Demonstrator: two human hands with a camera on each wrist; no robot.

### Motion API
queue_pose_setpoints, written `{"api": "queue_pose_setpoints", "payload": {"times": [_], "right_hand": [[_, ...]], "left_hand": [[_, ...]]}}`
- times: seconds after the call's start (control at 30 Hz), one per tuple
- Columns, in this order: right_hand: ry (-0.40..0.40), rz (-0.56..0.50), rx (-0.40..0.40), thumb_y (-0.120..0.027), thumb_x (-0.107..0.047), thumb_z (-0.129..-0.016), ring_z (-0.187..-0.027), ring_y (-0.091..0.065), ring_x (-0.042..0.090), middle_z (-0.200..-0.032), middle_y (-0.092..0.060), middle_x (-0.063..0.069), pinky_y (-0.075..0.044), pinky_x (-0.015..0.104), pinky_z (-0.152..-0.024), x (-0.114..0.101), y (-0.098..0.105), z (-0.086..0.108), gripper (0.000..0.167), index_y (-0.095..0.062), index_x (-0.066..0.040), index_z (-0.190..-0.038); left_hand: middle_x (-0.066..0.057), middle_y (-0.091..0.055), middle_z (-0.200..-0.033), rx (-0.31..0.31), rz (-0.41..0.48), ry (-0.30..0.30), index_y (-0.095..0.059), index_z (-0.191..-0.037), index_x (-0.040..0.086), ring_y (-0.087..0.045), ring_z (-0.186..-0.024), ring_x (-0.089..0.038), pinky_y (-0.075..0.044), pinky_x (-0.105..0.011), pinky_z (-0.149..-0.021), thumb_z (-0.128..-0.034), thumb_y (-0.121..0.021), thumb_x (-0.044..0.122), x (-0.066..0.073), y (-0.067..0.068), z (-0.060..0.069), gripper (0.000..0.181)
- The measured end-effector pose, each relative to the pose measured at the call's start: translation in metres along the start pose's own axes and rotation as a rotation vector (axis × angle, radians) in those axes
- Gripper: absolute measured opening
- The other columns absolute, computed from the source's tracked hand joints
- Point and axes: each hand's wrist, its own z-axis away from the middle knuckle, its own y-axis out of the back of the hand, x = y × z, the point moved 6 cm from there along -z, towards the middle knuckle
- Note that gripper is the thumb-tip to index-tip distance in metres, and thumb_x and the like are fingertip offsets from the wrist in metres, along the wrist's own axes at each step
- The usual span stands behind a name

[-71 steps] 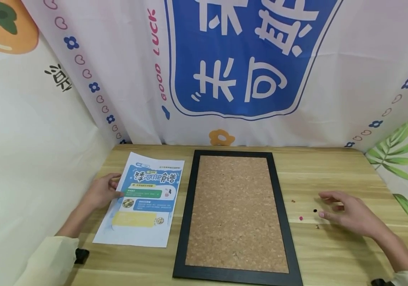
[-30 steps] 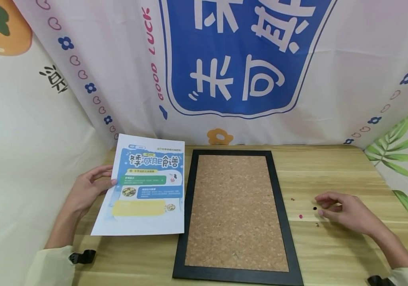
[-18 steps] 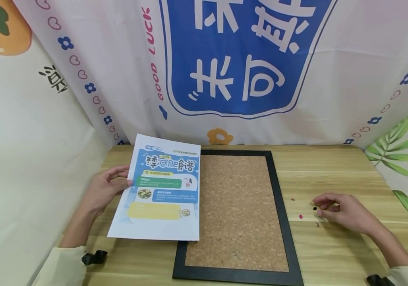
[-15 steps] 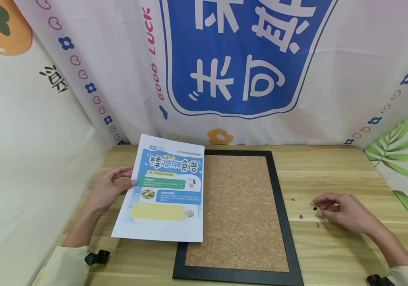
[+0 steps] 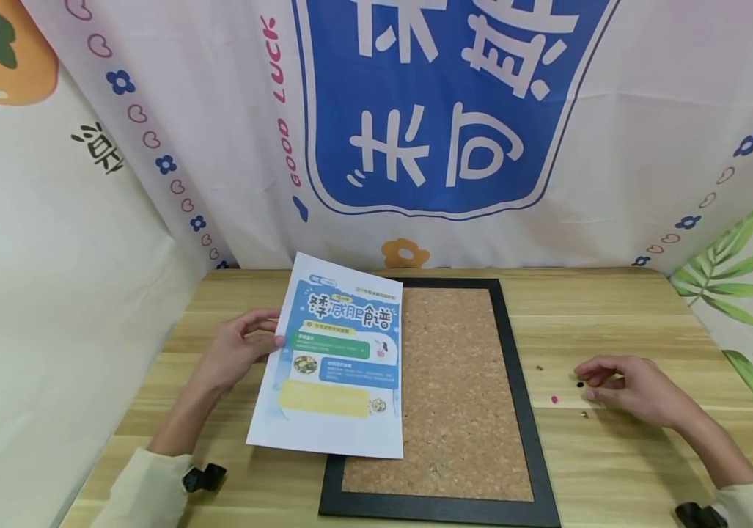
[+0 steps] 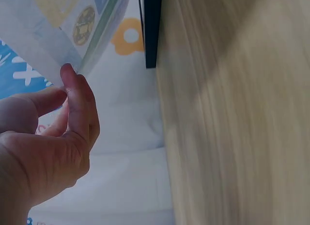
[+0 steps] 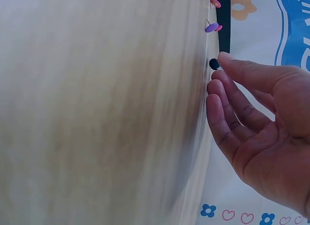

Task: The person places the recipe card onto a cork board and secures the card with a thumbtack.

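Note:
A printed sheet of paper (image 5: pixel 333 433) is pinched along its left edge by my left hand (image 5: pixel 237 352). It hangs above the table, slightly tilted, and covers the left part of a black-framed cork board (image 5: pixel 462 396). In the left wrist view, thumb and fingertips meet at the edge of the sheet. My right hand (image 5: pixel 643 392) hovers over the table to the right of the board, its fingers loosely bent. Beside its fingertips lies a black thumbtack (image 7: pixel 214 64). A magenta thumbtack (image 5: pixel 554 400) and two smaller-looking tacks (image 5: pixel 584 415) lie nearby.
The board lies flat on a wooden table (image 5: pixel 607 308). A printed cloth (image 5: pixel 218 110) hangs along the table's far edge, and pale cloth (image 5: pixel 53 308) closes off the left side. Dark wrist cameras (image 5: pixel 204 479) sit by both sleeves.
The left hand has lifted the paper off the table and carried it rightward, from beside the board to over its left part. The right hand has shifted slightly left towards the black thumbtack.

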Motion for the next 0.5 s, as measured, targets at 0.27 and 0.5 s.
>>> {"api": "queue_pose_setpoints", "payload": {"times": [0.27, 0.5], "right_hand": [[0.004, 0.004, -0.004, -0.085, -0.012, -0.092, -0.088, -0.064, -0.005, -0.109, -0.079, 0.003, -0.061, 0.023, -0.075, -0.002, -0.002, -0.003, 0.025, -0.079, -0.008, -0.116], [0.003, -0.001, -0.011, -0.084, -0.012, -0.092, -0.088, -0.064, -0.004, -0.109, -0.078, 0.003, -0.061, 0.023, -0.074, -0.003, -0.002, -0.004, 0.024, -0.079, -0.009, -0.115]], "left_hand": [[-0.029, -0.062, -0.136, -0.055, 0.04, -0.015, -0.053, -0.153, -0.001, -0.078, -0.099, -0.02, -0.066, -0.029, -0.08, -0.1029, -0.068, 0.002, 0.002, -0.022, -0.003, 0.052], [-0.028, -0.06, -0.139, -0.111, 0.041, -0.015, -0.053, -0.153, 0.0, -0.077, -0.105, -0.025, -0.067, -0.031, -0.082, -0.1025, -0.067, 0.0, 0.007, -0.044, -0.006, 0.053]]}}
